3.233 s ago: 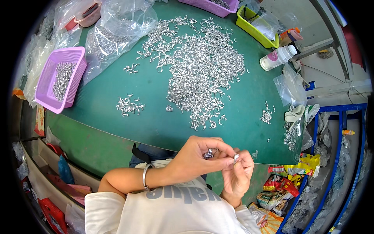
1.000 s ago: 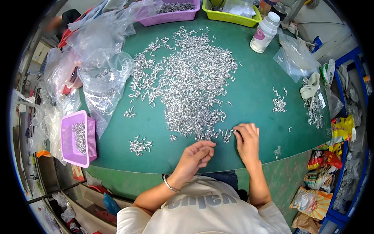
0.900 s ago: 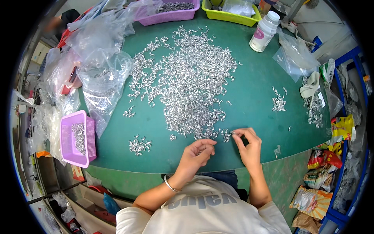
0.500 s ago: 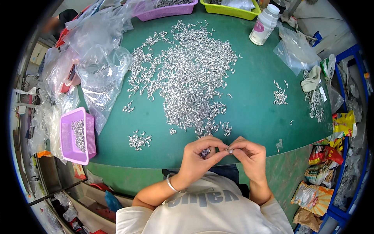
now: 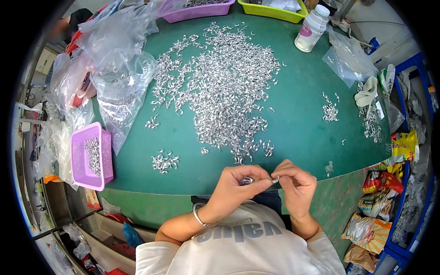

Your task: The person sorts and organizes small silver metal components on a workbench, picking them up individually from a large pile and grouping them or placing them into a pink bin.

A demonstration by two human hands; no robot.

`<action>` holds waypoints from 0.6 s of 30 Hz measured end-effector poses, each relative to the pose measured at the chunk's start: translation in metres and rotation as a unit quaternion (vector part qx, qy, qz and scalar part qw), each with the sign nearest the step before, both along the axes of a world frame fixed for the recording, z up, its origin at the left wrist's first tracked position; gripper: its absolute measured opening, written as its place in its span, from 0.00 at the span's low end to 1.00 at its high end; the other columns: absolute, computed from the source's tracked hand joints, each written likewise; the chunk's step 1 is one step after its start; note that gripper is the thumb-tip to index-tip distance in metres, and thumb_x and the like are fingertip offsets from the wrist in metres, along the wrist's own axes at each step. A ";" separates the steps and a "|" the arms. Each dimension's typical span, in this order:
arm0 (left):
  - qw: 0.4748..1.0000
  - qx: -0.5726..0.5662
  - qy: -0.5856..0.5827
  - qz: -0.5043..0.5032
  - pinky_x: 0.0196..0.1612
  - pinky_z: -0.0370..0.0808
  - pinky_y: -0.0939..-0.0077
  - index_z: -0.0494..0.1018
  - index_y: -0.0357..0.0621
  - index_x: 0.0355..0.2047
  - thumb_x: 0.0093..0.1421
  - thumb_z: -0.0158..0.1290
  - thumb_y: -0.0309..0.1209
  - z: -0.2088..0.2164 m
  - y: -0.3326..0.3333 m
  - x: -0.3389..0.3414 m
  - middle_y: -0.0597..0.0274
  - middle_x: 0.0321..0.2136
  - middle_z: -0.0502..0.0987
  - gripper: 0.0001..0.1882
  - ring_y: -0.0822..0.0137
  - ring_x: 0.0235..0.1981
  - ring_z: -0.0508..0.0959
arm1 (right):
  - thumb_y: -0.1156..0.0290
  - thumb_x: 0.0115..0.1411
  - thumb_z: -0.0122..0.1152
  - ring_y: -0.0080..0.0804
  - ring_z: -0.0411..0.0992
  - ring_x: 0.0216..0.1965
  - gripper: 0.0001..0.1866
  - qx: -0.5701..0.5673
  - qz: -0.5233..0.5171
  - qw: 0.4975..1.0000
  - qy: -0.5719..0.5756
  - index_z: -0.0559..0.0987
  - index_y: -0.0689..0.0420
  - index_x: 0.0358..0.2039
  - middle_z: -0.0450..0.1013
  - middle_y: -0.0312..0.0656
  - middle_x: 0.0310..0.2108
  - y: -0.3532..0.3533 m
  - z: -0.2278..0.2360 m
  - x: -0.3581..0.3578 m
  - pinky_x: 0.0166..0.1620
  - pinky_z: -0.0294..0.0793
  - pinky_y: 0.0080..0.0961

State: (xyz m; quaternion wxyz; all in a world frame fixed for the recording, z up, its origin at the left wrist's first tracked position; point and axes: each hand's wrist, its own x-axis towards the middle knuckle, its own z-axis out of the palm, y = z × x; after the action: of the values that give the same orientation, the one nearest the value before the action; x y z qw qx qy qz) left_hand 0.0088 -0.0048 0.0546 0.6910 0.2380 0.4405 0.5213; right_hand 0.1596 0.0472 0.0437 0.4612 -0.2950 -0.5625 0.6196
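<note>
Over the near edge of the table my left hand [image 5: 238,187] and my right hand [image 5: 297,189] meet at their fingertips. Between them is one small curved silver metal piece [image 5: 276,180], pinched by the thumb and finger of each. More silver pieces [image 5: 246,181] sit in the curled fingers of my left hand, partly hidden. Beyond my hands a large heap of the same curved metal pieces [image 5: 229,91] spreads over the green table [image 5: 293,128]. Smaller clusters lie apart from it, one at the near left [image 5: 165,162] and one at the right [image 5: 330,110].
A purple basket [image 5: 94,176] holding small metal parts stands at the left, beside clear plastic bags [image 5: 121,98]. Another purple basket [image 5: 197,13], a yellow-green basket [image 5: 275,13] and a white bottle [image 5: 311,30] line the far side. Grey gloves [image 5: 365,94] lie right, near blue shelving [image 5: 398,229].
Both hands have shifted slightly right and toward me. The pinched piece has turned and shows more of its curve between the fingertips. The heap looks unchanged.
</note>
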 end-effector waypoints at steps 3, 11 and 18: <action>0.980 -0.068 -0.184 -0.031 0.17 0.53 0.91 0.71 0.33 0.34 0.56 0.50 0.26 -0.001 0.002 -0.003 0.65 0.27 0.71 0.08 0.84 0.18 0.58 | 0.87 0.49 0.55 0.29 0.69 0.27 0.05 -0.022 -0.007 1.000 0.005 0.76 0.69 0.29 0.74 0.45 0.27 -0.003 0.003 -0.001 0.30 0.68 0.21; 0.945 -0.127 -0.300 0.001 0.16 0.53 0.91 0.67 0.32 0.33 0.58 0.43 0.26 -0.009 0.007 -0.002 0.65 0.24 0.64 0.08 0.83 0.18 0.56 | 0.85 0.46 0.58 0.26 0.67 0.24 0.07 0.033 -0.082 0.985 -0.146 0.77 0.65 0.29 0.73 0.41 0.23 0.010 -0.004 0.001 0.29 0.66 0.19; 0.967 -0.102 -0.234 0.017 0.18 0.56 0.89 0.66 0.34 0.30 0.54 0.42 0.25 -0.019 0.005 -0.007 0.61 0.24 0.64 0.07 0.79 0.21 0.59 | 0.76 0.41 0.65 0.42 0.63 0.41 0.22 0.248 -0.051 0.851 -0.461 0.72 0.61 0.40 0.66 0.45 0.40 0.028 -0.037 0.004 0.43 0.63 0.34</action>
State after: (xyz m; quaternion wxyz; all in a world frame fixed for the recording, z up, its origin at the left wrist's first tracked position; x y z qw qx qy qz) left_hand 0.0022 0.0006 0.0361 0.7867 0.0304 0.3213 0.5263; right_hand 0.1634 0.0751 0.0071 0.2380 -0.4512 -0.8293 0.2280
